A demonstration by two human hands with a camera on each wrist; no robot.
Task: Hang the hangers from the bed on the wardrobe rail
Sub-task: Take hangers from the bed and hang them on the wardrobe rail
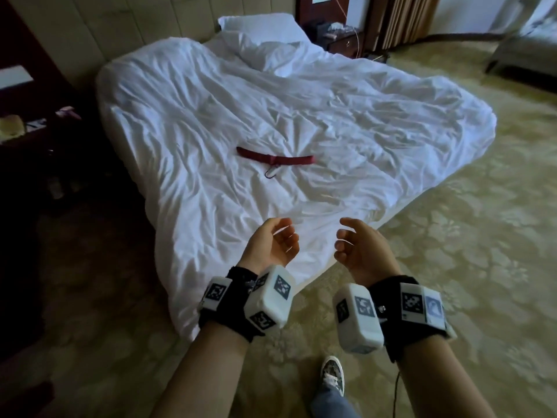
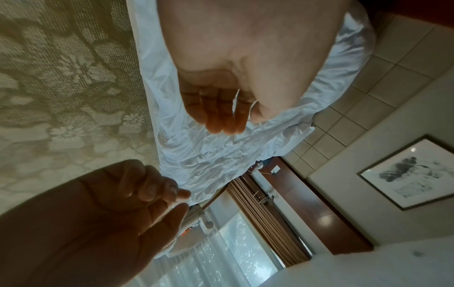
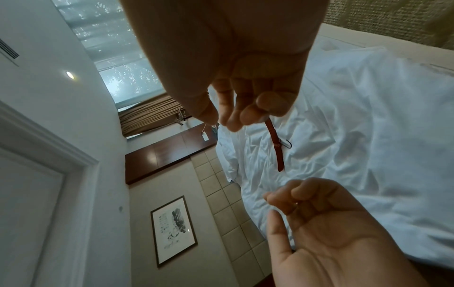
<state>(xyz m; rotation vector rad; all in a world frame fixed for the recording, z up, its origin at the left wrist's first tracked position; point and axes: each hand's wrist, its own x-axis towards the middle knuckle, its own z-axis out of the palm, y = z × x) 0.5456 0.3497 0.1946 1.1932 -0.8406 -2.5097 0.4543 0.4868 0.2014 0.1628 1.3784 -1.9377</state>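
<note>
Both hands, left hand [image 1: 272, 245] and right hand [image 1: 361, 251], loosely curled, each grip empty; red hanger [image 1: 275, 159] lies crosswise mid-bed [image 1: 391, 122], straight ahead, well apart, roughly equidistant from both.

Daylight from window [image 3: 115, 64], softened by sheer curtain; room dim otherwise. White duvet [image 1: 301, 110] brightest in head view, bluish cast; left side w/ dark furniture [image 1: 24, 146] nearly black. Ceiling spot [image 3: 70, 74] glares. Wide-angle bending at edges. Wrist views: hands [image 2: 236, 64] close, soft-focus, shaded; carpet [image 2: 61, 77] grainy.
</note>
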